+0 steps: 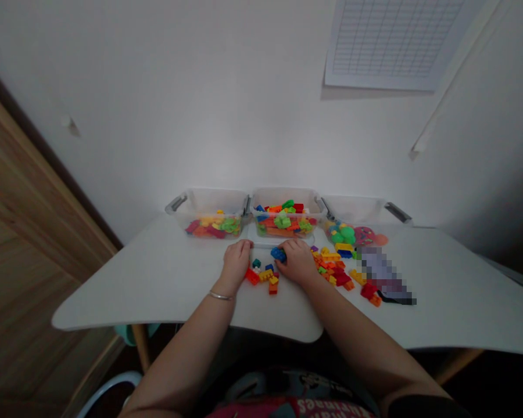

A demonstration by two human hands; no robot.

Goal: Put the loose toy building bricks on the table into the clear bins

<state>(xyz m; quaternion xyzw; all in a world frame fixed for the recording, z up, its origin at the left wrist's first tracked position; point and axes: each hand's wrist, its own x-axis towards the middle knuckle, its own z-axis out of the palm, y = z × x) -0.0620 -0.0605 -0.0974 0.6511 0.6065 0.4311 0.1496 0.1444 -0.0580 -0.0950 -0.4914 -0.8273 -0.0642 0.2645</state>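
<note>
Both my hands rest on a white table (157, 278) among loose toy bricks. My right hand (298, 261) is closed around a blue brick (278, 253), pinched at the thumb side. My left hand (236, 261) lies knuckles up with its fingers curled; whatever it holds is hidden. Between the hands sits a small pile of red, yellow, teal and orange bricks (264, 274). A thin bracelet (221, 296) circles my left wrist.
Three clear plastic bins stand along the wall: the left bin (209, 216), the middle bin (286, 219) and the right bin (353, 223), all holding coloured bricks. More loose bricks (335, 270) spread right of my right hand, beside a pixelated patch (386, 276). A wooden door stands left.
</note>
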